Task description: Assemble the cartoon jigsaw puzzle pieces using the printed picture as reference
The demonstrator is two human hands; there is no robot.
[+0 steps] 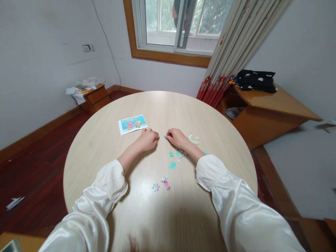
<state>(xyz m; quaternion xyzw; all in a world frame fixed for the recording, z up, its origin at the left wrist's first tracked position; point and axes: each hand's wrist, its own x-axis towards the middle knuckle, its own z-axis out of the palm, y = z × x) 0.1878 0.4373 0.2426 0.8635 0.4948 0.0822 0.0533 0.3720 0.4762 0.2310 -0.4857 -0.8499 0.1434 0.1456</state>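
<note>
Turquoise puzzle piece (164, 136) (small) at the right hand's (176, 137) fingertips (167, 137)

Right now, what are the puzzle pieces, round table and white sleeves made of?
Puzzle pieces: perhaps printed cardboard, flat with knobbed edges; too small to tell. Round table: wood or wood-look laminate, smooth, with fine grain. White sleeves: probably satiny cloth, judging by glossy folds.
</note>
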